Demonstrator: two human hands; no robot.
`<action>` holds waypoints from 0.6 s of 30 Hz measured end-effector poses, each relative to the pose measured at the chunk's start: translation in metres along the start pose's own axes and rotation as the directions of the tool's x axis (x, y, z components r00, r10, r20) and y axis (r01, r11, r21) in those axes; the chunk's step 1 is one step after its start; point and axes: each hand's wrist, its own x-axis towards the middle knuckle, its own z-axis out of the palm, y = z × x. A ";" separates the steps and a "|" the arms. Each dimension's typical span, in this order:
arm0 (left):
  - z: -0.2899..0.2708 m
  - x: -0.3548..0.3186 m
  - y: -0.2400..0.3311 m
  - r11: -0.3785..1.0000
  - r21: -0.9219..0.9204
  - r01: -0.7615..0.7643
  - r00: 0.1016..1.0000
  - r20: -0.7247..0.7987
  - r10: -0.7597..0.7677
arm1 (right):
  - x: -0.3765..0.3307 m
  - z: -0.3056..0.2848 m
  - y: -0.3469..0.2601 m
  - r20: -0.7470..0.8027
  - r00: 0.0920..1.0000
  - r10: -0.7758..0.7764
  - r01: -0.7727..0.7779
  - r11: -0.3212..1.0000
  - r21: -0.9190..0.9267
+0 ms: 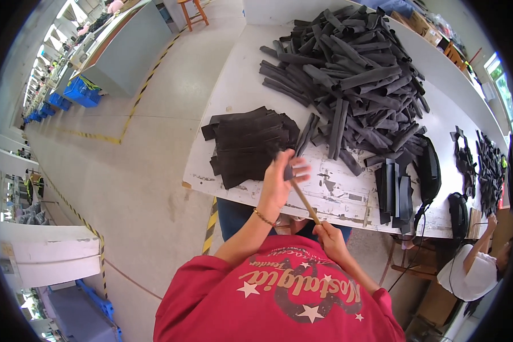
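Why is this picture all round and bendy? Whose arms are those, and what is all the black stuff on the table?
The picture comes from a small camera worn on a person's head, looking down. Its lens sees very wide, so straight edges bend near the rim. The arms coming up from the bottom belong to that person, who wears a red shirt. The left hand pinches a small dark strip. The right hand grips a thin wooden stick that points up to that strip. On the white table lies a big heap of dark rolled strips, and beside the left hand a flat stack of dark pieces. Far right, another person in white works at the same table.
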 end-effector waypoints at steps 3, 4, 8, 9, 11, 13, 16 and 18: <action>-0.034 0.027 0.035 0.976 0.164 -0.144 0.984 0.128 0.123 | -0.010 0.004 0.009 0.075 0.996 -0.053 0.061 0.992 -0.110; -0.016 0.026 0.052 0.961 0.023 -0.275 0.961 0.015 0.274 | -0.022 -0.004 0.018 0.140 0.985 -0.104 0.126 0.980 -0.153; -0.044 0.058 0.130 0.858 -0.117 -0.501 0.863 0.003 0.505 | -0.068 -0.070 0.041 0.394 0.918 0.042 0.018 0.989 -0.147; -0.041 0.064 0.129 0.885 -0.093 -0.456 0.887 0.034 0.461 | -0.068 -0.087 0.026 0.322 0.926 0.195 -0.157 0.977 -0.143; -0.025 0.058 0.092 0.920 -0.153 -0.361 0.928 0.038 0.371 | -0.047 -0.080 0.002 0.223 0.964 0.146 -0.171 0.981 0.095; -0.031 0.057 0.050 0.937 -0.236 -0.259 0.965 -0.029 0.259 | -0.003 -0.039 -0.050 0.019 0.979 -0.205 0.204 0.978 0.049; -0.025 0.049 0.000 0.954 -0.300 -0.001 0.998 -0.057 -0.017 | 0.052 0.004 -0.091 0.003 0.849 -0.528 0.522 0.838 -0.158; -0.027 0.049 0.001 0.931 -0.337 0.144 0.989 0.011 -0.149 | 0.060 0.021 -0.093 0.045 0.839 -0.542 0.544 0.835 -0.083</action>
